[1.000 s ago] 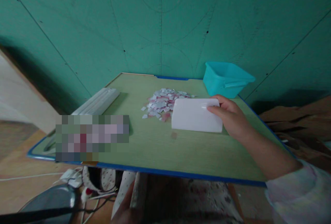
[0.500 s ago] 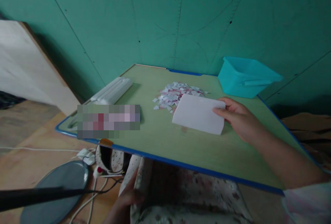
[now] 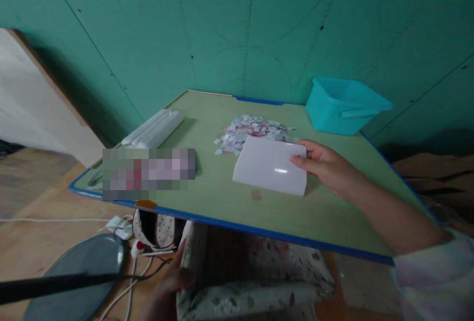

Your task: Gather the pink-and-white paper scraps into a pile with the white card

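Observation:
My right hand [image 3: 320,165] pinches the right edge of a glossy white sheet [image 3: 266,165] between thumb and fingers, with a bright reflection on its face. The sheet hangs over the table, in front of a heap of small white and pinkish paper bits [image 3: 248,131], and hides the heap's near part. Below the table's front edge, my left hand [image 3: 181,279] is closed around the left edge of a spotted, light-coloured cloth [image 3: 252,296]. That cloth spreads under the table edge with a dark hollow in it.
The green tabletop [image 3: 207,182] has a blue rim. A turquoise bin [image 3: 340,108] stands at its back right corner; white rolled pieces [image 3: 153,128] and a blurred-out item [image 3: 148,173] lie at left. Cables, a power strip [image 3: 120,227] and a grey round base [image 3: 81,276] are on the floor.
My right hand has tilted the sheet so that its face now catches a reflection. The whole view has shifted slightly. My left hand keeps its grip on the cloth.

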Action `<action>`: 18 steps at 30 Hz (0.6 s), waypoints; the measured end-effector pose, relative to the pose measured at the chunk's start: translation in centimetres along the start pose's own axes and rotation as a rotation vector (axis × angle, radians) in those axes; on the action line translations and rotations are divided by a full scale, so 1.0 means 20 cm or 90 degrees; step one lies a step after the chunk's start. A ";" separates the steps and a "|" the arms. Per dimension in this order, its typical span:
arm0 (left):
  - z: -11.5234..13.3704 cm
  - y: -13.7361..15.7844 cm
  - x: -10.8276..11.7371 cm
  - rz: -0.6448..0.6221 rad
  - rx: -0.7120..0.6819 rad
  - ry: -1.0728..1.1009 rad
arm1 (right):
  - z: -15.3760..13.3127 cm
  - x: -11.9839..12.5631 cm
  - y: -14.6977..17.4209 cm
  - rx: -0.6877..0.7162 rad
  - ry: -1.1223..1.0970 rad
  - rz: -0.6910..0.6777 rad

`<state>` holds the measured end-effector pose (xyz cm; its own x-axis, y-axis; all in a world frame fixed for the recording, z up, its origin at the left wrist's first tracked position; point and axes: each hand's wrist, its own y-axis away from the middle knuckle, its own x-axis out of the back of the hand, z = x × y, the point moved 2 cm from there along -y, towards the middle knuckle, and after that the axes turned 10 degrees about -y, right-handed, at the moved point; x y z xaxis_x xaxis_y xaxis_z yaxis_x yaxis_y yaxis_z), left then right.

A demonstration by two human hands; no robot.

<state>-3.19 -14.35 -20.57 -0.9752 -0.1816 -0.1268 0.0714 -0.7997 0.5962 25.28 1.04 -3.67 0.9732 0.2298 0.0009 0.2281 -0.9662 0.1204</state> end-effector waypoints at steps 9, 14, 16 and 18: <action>0.01 -0.01 0.00 0.067 -0.059 -0.046 | 0.00 0.01 0.00 0.007 -0.021 -0.020; 0.03 -0.02 0.01 0.044 -0.050 -0.046 | 0.01 -0.02 0.02 -0.039 0.015 -0.093; 0.05 -0.03 0.02 0.015 -0.031 -0.041 | 0.02 -0.04 0.03 -0.053 0.021 -0.118; 0.06 -0.04 0.02 -0.030 0.001 -0.029 | 0.02 -0.04 0.04 -0.058 0.028 -0.143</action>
<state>-3.98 -13.13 -20.16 -0.9861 -0.1170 -0.1180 0.0249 -0.8061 0.5913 24.67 0.10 -3.94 0.8956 0.4449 0.0074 0.4334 -0.8761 0.2113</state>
